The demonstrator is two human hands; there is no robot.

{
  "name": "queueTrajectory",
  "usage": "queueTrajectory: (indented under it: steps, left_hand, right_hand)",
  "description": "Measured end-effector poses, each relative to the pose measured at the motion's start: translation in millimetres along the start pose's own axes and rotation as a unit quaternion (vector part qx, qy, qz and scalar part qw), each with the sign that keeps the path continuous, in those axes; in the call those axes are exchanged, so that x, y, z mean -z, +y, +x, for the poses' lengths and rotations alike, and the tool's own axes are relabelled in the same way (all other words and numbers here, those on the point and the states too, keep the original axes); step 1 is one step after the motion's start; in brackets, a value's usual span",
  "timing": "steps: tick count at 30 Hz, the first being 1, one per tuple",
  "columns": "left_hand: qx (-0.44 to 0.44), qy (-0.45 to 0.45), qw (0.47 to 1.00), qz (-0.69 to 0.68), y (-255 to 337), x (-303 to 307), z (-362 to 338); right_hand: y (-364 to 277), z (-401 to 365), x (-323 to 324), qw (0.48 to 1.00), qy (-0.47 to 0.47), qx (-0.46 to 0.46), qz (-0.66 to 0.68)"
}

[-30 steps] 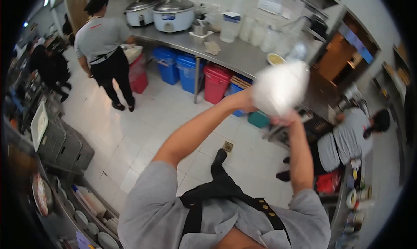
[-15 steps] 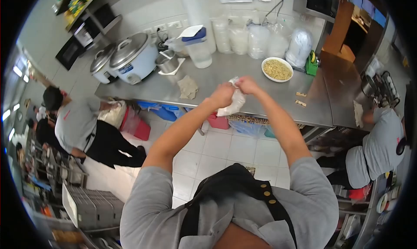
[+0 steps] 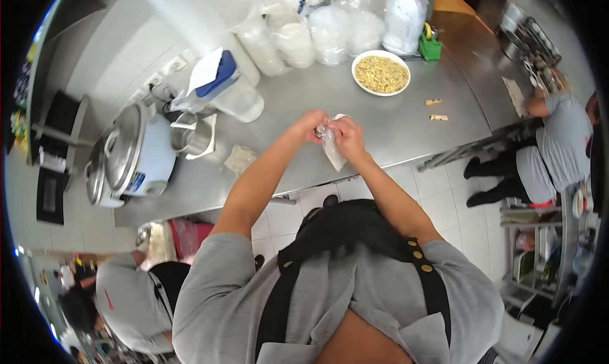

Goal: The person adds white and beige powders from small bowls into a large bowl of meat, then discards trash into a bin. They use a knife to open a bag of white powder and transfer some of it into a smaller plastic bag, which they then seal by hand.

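A small clear plastic bag point(image 3: 334, 154) with pale contents hangs between my hands, in front of my body near the counter's front edge. My left hand point(image 3: 311, 126) is closed on the bag's gathered top. Beside it, my right hand point(image 3: 348, 139) is wrapped round the same neck, and its fingers partly cover the plastic. A white bowl of chopped yellowish food point(image 3: 382, 73) stands beyond my hands to the right. To the left lies a folded beige cloth point(image 3: 240, 159) on the steel counter point(image 3: 292, 100).
Rice cookers point(image 3: 130, 151), a metal pot point(image 3: 192, 138) and a blue-lidded plastic container point(image 3: 238, 97) stand at left. Bags of plastic containers point(image 3: 328, 34) line the wall near a green tape dispenser point(image 3: 430, 45). Co-workers are at left point(image 3: 133, 294) and right point(image 3: 561, 142).
My hands have drawn together around the bag's neck, and the bag hangs lower and narrower below them. The view has turned and shifted, and the co-worker at left is bent further down.
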State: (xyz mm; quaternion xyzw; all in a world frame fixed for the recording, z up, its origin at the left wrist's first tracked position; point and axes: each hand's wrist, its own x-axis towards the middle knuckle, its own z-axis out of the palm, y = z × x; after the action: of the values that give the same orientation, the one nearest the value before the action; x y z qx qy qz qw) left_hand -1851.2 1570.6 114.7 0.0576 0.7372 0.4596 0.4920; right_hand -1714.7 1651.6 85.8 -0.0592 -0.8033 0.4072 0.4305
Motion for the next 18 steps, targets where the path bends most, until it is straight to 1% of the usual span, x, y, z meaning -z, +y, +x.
queueTrajectory:
  steps: [1, 2, 3, 4, 5, 6, 7, 8, 9, 10, 12, 13, 14, 15, 16, 17, 18]
  left_hand:
    - [0.03, -0.074, 0.997, -0.01, -2.0, 3.6, 8.4]
    - [0.058, -0.146, 0.987, -0.018, 0.6, 6.7, 14.3]
    - [0.057, -0.16, 0.985, -0.007, 2.3, 9.5, 19.1]
    - [0.018, -0.202, 0.978, -0.057, -1.1, 10.7, 17.6]
    - [-0.014, -0.243, 0.964, -0.108, -4.8, 10.1, 14.2]
    - [-0.009, -0.259, 0.961, -0.098, -2.3, 9.1, 13.9]
    - [-0.036, -0.262, 0.96, -0.093, -0.8, 7.9, 9.0]
    - [-0.064, -0.265, 0.958, -0.089, -1.9, 8.8, 9.4]
    - [-0.061, -0.276, 0.956, -0.082, -1.8, 10.3, 11.6]
    - [-0.071, -0.29, 0.95, -0.085, -1.9, 12.4, 15.6]
    - [-0.073, -0.315, 0.943, -0.082, -3.9, 14.6, 18.9]
    - [-0.103, -0.305, 0.946, -0.025, 0.6, 13.4, 20.5]
    - [-0.133, -0.293, 0.946, 0.031, 2.8, 13.6, 20.9]
    - [-0.131, -0.3, 0.944, 0.033, 2.8, 11.4, 19.5]
    - [-0.148, -0.263, 0.95, 0.079, 2.4, 7.7, 20.6]
    - [-0.165, -0.227, 0.952, 0.124, 2.0, 5.1, 20.1]
    - [-0.165, -0.234, 0.95, 0.127, -1.9, 4.1, 22.2]
  right_hand:
    - [-2.6, -3.8, 2.8, 1.0, 0.007, -0.01, -0.014]
    - [-3.4, -5.4, 6.7, 0.999, -0.019, -0.011, -0.026]
    - [-2.9, -2.3, 9.4, 0.998, -0.042, -0.01, -0.038]
    - [-5.3, 0.9, 11.3, 0.998, -0.031, -0.017, -0.051]
    - [-9.2, 0.1, 13.8, 0.998, -0.044, -0.049, -0.022]
    - [-10.9, 1.1, 16.1, 0.995, -0.057, -0.079, 0.006]
    - [-8.2, 0.7, 17.7, 0.995, -0.048, -0.09, -0.004]
    - [-2.8, 4.2, 19.8, 0.992, -0.096, -0.08, -0.03]
    - [3.2, 10.2, 22.0, 0.986, -0.144, -0.069, -0.056]
    - [11.2, 15.9, 23.1, 0.986, -0.135, -0.075, -0.063]
    - [23.0, 17.7, 22.9, 0.984, -0.171, -0.043, -0.018]
    - [16.3, 24.1, 23.8, 0.991, -0.129, -0.024, -0.023]
    - [22.2, 26.0, 20.0, 0.992, -0.124, -0.027, -0.03]
    - [29.7, 27.4, 16.3, 0.991, -0.122, -0.062, 0.009]
    - [27.7, 33.5, 15.3, 0.987, -0.119, -0.094, 0.047]
    - [23.1, 34.7, 16.2, 0.988, -0.114, -0.098, 0.042]
    - [18.0, 34.6, 18.7, 0.979, -0.133, -0.152, 0.009]
